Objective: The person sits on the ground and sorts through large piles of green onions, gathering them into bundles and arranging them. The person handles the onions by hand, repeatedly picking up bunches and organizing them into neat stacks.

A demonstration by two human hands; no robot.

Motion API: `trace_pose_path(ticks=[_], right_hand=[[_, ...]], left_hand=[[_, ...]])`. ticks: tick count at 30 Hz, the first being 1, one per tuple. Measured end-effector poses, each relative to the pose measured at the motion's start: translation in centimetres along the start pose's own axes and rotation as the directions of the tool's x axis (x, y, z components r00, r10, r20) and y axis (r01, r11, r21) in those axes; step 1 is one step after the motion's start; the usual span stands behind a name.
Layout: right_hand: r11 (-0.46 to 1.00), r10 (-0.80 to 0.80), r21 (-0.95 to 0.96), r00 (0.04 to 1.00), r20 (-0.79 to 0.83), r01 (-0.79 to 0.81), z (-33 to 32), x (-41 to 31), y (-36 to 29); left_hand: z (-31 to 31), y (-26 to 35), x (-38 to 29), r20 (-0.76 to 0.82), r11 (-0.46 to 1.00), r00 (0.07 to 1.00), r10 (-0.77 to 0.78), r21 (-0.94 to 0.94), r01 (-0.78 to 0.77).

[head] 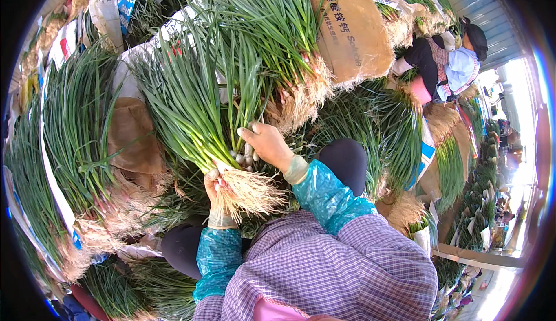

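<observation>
My left hand (212, 188) is closed around the root end of a bunch of green plants with long leaves (186, 117), likely Chinese chives or green garlic. Pale stringy roots (252, 190) spread from that bunch to the right. My right hand (263, 141) grips the lower part of a few more leafy stalks (245, 86), its fingertips wrapped in pale coverings. The stalks' pale lower ends lie beside the held bunch. Above my right hand rests a large heap of the same plants (278, 39), roots towards me.
More rooted bundles (78, 125) stand at the left. A brown printed sack (356, 30) lies at the upper right. Beyond it sits another person (460, 65) among bundles. My knees (345, 160) are on both sides, and more leaves (139, 282) lie at the lower left.
</observation>
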State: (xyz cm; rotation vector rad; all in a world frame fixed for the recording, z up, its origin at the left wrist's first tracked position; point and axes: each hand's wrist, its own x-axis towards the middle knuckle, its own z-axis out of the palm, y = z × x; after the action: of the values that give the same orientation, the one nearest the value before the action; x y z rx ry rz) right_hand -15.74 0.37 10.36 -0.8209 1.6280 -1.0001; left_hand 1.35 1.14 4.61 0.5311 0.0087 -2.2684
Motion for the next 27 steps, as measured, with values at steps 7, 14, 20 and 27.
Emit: trace_pose_path(ticks=[7, 14, 20, 27], right_hand=[[0.948, -0.079, 0.312, 0.997, 0.017, 0.070, -0.5, -0.9, 0.9], [0.969, -0.013, 0.246, 0.993, 0.120, -0.017, -2.2, 0.2, 0.8], [0.941, -0.178, 0.336, 0.894, 0.411, 0.033, -2.0, 4.3, 5.4], [0.876, -0.230, 0.482, 0.858, 0.460, -0.023, -1.4, 2.3, 2.0]], left_hand=[[0.0, 0.0, 0.1, 0.082, 0.998, 0.996, -0.023, -0.053, 0.027], [-0.3, 0.8, -0.2, 0.158, 0.994, 0.984, -0.079, -0.057, 0.089], [0.5, 0.2, -0.2, 0.207, 0.990, 0.971, -0.124, -0.042, 0.135], [0.4, 0.2, -0.6, 0.231, 0.990, 0.964, -0.132, -0.016, 0.139]])
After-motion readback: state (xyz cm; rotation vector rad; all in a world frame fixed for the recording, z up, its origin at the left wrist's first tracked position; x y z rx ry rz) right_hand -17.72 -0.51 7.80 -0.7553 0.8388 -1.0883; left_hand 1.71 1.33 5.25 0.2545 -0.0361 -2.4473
